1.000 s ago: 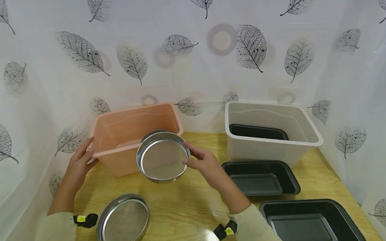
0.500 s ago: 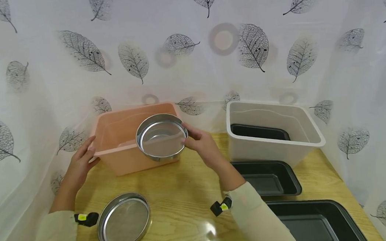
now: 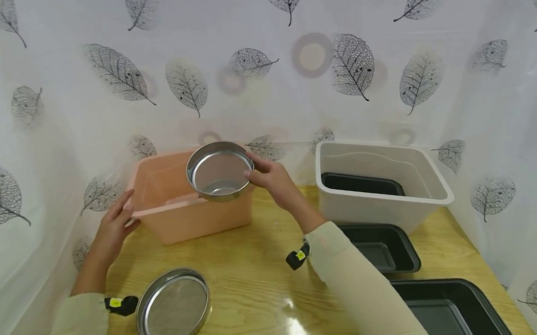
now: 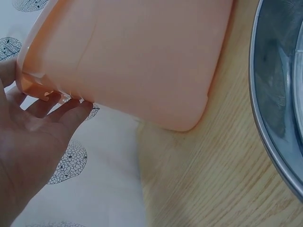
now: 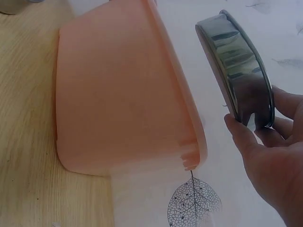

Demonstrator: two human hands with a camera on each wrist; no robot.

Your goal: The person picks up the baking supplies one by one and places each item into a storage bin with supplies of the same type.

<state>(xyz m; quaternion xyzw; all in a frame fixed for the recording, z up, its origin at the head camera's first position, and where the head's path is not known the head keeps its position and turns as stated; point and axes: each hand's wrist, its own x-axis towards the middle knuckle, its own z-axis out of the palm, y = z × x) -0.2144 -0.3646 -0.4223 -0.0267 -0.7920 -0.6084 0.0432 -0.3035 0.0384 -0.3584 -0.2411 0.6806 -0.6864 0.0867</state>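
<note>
My right hand [image 3: 271, 180] grips the right edge of a shallow round metal pan [image 3: 221, 191], its thumb inside the rim. The pan is tilted towards the head camera, over the right side of a peach plastic bin [image 3: 198, 220]. In the right wrist view its shiny side wall [image 5: 241, 61] shows apart from the bin. At the bin's left end my left hand [image 3: 112, 228] holds the rim, fingers curled under it in the left wrist view. Another round metal pan [image 3: 173, 306] lies on the table, near my left wrist. The pans' bottoms look duller than their walls.
A white plastic bin [image 3: 368, 210] stands at the back right with a dark pan [image 3: 362, 183] inside. Two black rectangular pans, one smaller [image 3: 384, 252] and one larger [image 3: 439, 316], lie in front of it. A leaf-patterned sheet [image 3: 255, 107] hangs behind the table.
My right hand has raised the round pan and moved it away from me, from in front of the peach bin to over its rim, changing its tilt. The left hand stays on the bin.
</note>
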